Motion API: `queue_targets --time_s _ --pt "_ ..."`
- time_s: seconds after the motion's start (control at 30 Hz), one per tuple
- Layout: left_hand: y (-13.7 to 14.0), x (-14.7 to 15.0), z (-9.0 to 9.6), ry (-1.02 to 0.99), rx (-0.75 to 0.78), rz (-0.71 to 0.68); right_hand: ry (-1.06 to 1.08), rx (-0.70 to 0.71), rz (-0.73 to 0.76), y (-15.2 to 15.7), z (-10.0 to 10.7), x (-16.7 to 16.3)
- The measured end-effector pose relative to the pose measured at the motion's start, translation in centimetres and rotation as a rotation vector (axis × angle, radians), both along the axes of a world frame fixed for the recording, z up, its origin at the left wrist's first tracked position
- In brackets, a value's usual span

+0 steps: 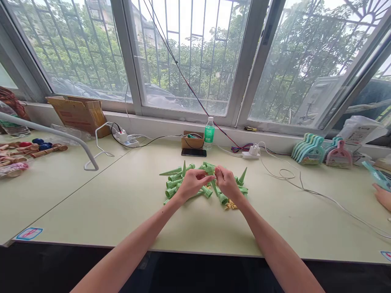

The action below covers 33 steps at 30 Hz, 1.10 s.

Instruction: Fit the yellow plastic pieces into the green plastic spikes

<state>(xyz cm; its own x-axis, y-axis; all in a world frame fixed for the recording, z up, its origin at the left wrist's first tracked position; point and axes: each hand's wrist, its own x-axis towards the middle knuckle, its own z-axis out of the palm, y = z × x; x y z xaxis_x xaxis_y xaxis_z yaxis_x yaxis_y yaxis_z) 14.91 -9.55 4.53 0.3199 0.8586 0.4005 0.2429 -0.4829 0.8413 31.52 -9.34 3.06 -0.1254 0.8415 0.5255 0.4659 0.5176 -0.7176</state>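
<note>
Above a pile of green plastic parts (171, 184), my two hands meet almost fingertip to fingertip. My left hand (194, 182) is closed, its thumb stretched toward the right, and a ribbed green plastic piece (209, 168) shows at its fingers. With fingers curled in a pinch, my right hand (226, 180) touches or nearly touches the left thumb; what it grips is hidden. The pile holds pointed cones, such as the upright green cone (242, 176), and ribbed hollow tubes. Small tan pieces (231, 204) lie beside my right wrist.
Behind the pile are a black phone (194, 152), a small cardboard box (193, 141) and a water bottle (209, 133). White cables (317, 195) cross the table's right side. Wooden toys (33, 150) lie far left. Another person's hand (382, 197) is at the right edge, near pastel hangers (308, 149).
</note>
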Motion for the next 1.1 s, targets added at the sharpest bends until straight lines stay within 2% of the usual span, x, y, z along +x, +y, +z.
queue_targets --time_s 0.23,0.57,0.8,1.1 --pt "0.23 -0.03 -0.57 0.023 0.047 0.042 -0.003 0.003 0.010 -0.09 0.07 0.04" --pt "0.12 0.08 -0.46 0.074 0.127 0.107 -0.001 -0.010 0.025 -0.03 0.15 0.03" --pt "0.33 0.07 -0.64 0.107 0.265 0.146 0.001 -0.008 0.049 0.03 0.31 0.14" --pt "0.33 -0.06 -0.70 0.118 0.403 0.106 0.030 -0.032 0.069 0.08 0.26 0.20"
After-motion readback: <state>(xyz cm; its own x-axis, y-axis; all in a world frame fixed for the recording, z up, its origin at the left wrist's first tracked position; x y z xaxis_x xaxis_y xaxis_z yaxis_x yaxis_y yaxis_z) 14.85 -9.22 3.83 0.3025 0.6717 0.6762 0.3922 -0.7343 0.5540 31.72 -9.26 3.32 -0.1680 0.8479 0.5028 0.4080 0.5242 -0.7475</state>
